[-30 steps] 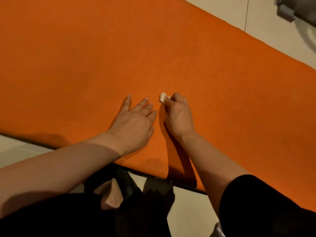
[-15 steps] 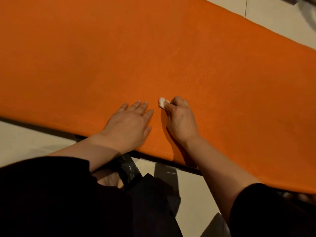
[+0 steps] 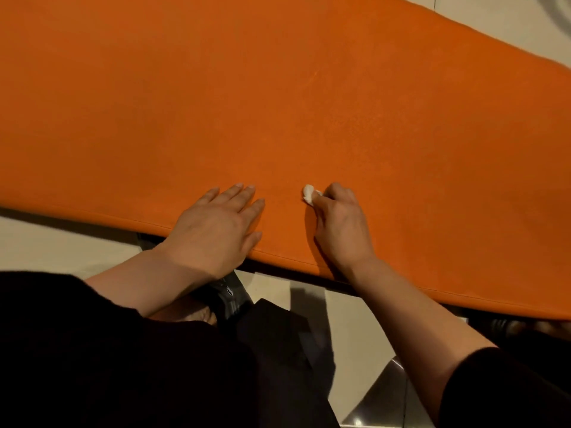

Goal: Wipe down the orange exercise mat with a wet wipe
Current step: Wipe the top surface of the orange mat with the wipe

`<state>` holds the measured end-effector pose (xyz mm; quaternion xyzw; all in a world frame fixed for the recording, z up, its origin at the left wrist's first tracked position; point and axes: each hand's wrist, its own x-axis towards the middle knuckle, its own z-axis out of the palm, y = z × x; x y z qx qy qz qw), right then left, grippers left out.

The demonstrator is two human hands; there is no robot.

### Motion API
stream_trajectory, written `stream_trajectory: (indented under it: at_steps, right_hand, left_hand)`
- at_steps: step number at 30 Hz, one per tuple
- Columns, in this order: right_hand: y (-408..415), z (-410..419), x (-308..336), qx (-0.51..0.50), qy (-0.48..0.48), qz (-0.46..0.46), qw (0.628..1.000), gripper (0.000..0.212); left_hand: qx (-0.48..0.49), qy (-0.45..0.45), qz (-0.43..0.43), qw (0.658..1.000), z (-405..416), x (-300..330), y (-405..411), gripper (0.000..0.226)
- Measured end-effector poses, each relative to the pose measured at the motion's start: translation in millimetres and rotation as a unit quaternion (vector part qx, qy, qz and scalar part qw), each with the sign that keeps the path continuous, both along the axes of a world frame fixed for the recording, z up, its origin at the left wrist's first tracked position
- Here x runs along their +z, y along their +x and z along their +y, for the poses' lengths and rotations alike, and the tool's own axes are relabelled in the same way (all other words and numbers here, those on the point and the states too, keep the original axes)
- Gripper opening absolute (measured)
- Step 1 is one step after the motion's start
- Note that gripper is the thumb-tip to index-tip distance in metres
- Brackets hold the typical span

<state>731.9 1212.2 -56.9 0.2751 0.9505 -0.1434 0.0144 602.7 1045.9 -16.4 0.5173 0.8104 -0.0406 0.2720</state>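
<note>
The fingers (image 3: 336, 193) of the right hand (image 3: 341, 225) are curled tight around a small white wad, the wet wipe (image 3: 309, 194), which pokes out from the fingertips on the thumb side and presses down on the orange mat (image 3: 278, 103). Only that little white end of the wipe shows; the remainder is hidden inside the grip. The right wrist crosses the near edge of the mat, and the bare forearm runs back to a black sleeve (image 3: 506, 387) at the lower right.

Just beside it, the left hand (image 3: 216, 230) lies flat on the mat, palm down, its fingers straight and close together, holding nothing. Its fingertips point away from the person, and the heel of the hand sits at the mat's near edge. The two hands are near each other but apart, with a strip of bare mat between them.

The mat fills the upper part of the view and lies on a pale tiled floor (image 3: 61, 242). Below the hands, dark clothing (image 3: 123, 366) covers the lower part of the view
</note>
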Motion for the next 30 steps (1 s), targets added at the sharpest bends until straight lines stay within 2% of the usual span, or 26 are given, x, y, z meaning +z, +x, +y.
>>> stream_trajectory:
  at_steps: [4,8,10,12,16,21,24,27,29,30]
  right_hand:
    - [13,-17,4,-0.081,-0.016,-0.004,0.997,0.018]
    - [-22,-60,12,0.022,-0.057,0.043,0.997,0.019]
    - [-11,-58,14,0.043,-0.06,0.027,0.997,0.021]
    - [20,-44,14,0.017,-0.046,-0.012,0.999,0.025]
    - [53,-46,21,-0.102,-0.042,-0.032,0.993,0.028]
    - [2,-88,21,-0.018,-0.094,0.008,0.995,0.027]
    - [32,-85,25,0.012,-0.079,-0.005,0.997,0.038]
    - [78,-77,31,-0.067,-0.026,-0.012,0.997,0.035]
    - [78,-85,28,-0.111,-0.033,-0.003,0.993,0.035]
    - [68,-93,25,-0.101,-0.043,0.002,0.994,0.038]
  left_hand:
    - [-0.002,0.007,0.002,1.0,-5,-1,2,0.062]
    - [-0.008,0.005,0.007,1.0,-6,1,5,0.061]
    - [-0.013,0.01,0.0,1.0,-10,2,4,0.061]
    - [-0.022,0.012,-0.005,1.0,-14,2,4,0.062]
    - [-0.025,0.023,-0.004,0.999,-19,-1,1,0.062]
    - [-0.027,0.029,-0.003,0.999,-20,-1,1,0.062]
    - [-0.034,0.034,-0.007,0.999,-25,0,0,0.06]
    - [-0.028,0.037,-0.006,0.999,-26,-2,-2,0.057]
    - [-0.023,0.046,-0.007,0.999,-26,-4,-2,0.056]
    - [-0.021,0.053,-0.009,0.998,-26,-4,-2,0.055]
